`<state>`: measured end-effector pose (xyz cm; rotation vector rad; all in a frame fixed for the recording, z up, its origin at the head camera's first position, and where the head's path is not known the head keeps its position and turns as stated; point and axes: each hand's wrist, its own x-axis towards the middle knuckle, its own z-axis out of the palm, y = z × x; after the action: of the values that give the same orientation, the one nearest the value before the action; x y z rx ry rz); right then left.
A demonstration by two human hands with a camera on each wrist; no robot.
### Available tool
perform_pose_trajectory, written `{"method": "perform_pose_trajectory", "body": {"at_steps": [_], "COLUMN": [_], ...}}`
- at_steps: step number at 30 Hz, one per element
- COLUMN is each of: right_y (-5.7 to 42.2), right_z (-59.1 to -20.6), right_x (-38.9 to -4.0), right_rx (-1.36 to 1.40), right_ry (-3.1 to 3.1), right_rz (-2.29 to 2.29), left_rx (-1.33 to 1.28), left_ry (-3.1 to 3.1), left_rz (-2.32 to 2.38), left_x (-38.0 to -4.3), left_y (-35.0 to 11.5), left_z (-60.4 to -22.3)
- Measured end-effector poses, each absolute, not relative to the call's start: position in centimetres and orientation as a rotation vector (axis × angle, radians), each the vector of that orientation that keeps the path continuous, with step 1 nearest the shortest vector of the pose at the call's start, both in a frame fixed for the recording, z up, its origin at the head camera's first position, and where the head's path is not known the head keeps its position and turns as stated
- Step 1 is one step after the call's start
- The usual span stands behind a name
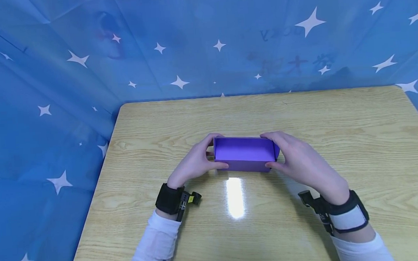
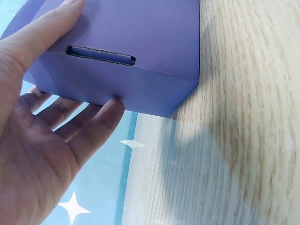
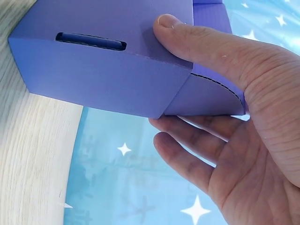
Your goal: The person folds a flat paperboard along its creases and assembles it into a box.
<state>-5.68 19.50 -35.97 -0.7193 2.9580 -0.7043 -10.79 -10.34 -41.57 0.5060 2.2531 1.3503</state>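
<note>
The head camera looks forward and down at the light wooden counter (image 1: 299, 115) from above. Both wrist cameras sit very close, each facing one end of the purple cardboard box (image 1: 244, 154), which all views share.

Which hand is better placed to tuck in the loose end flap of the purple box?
Right, probably. The right hand grips the purple box at the end where the curved flap stands open, under its thumb. The left hand holds the opposite end.

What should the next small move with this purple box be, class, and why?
Probably press the rounded side flap in. The right hand and left hand grip the ends of the purple box, and that flap at the right end sticks out from the body.
</note>
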Motion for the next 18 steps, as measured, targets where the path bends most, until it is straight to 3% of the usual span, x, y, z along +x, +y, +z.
{"method": "perform_pose_trajectory", "body": {"at_steps": [18], "right_y": [19.49], "right_z": [-36.41], "right_x": [-5.36], "right_rx": [-0.785], "right_ry": [3.035], "right_rz": [-0.677], "left_rx": [0.518], "left_ry": [2.272], "left_rz": [1.341], "left_x": [-10.8], "left_y": [-10.35], "left_z": [-41.56]}}
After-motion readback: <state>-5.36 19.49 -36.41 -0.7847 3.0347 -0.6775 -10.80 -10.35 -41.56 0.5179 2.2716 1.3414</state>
